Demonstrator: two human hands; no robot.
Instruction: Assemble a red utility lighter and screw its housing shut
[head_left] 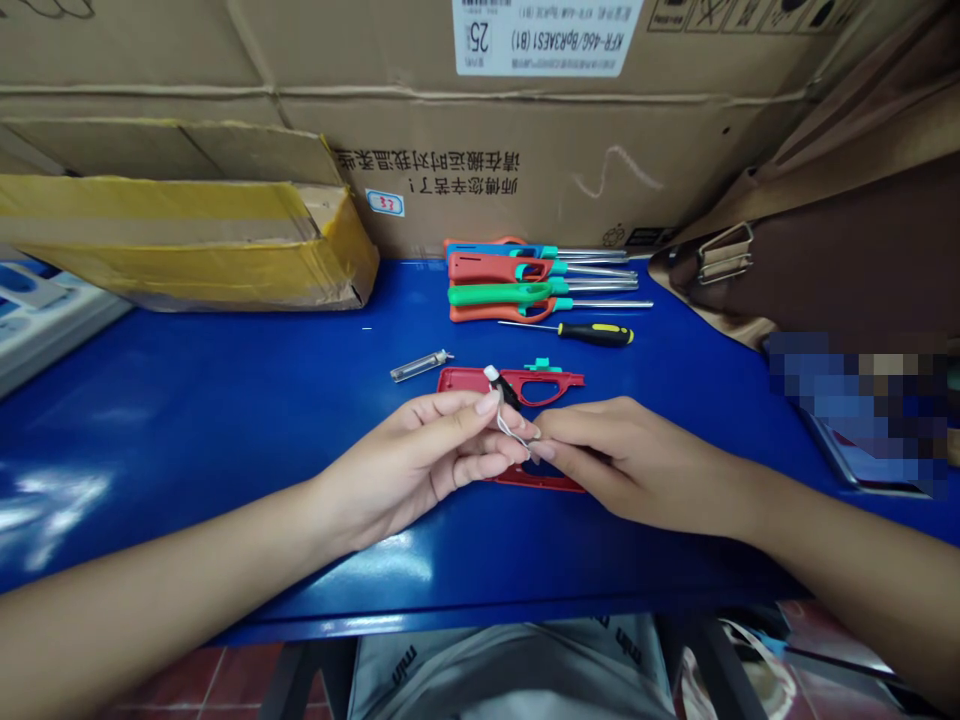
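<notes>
Between the thumb and fingers of my left hand (431, 445) is a small black igniter piece (508, 390) with a white end. A thin white wire (511, 430) runs from it toward my right hand (645, 460), whose thumb and forefinger pinch the wire's far end. Behind my fingers lies a red lighter shell half (461, 379), with a teal trigger piece (541, 365) at its upper edge. Another red shell half (551, 482) is partly covered by both hands. A clear fuel tank (417, 367) rests to the left.
Several assembled lighters (499, 294) lie at the back, with a black and yellow screwdriver (596, 333) before them. A taped cardboard box (187, 260) stands back left, beside a white power strip (60, 310). A large carton (570, 130) walls the back. Brown fabric (840, 240) hangs right.
</notes>
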